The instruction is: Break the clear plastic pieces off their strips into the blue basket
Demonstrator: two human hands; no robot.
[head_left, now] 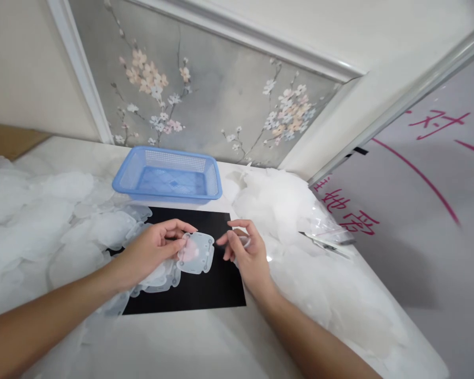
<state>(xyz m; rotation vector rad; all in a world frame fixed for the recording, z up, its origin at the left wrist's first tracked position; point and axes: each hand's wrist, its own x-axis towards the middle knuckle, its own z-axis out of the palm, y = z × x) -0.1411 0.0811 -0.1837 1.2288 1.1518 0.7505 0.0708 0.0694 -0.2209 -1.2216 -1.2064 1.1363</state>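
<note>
The left hand [156, 250] pinches a translucent piece [199, 253] by its edge over the black sheet [221, 287], perhaps to leave its face uncovered and its outline plain against the dark; the right hand [253, 258] curls just beside it. Whether those blurred fingers clamp anything, I cannot tell

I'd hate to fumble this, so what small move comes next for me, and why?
Probably bring your right hand to the free edge of the translucent piece: your left hand pinches only the opposite side, over the black sheet, and the right is close by.
</note>
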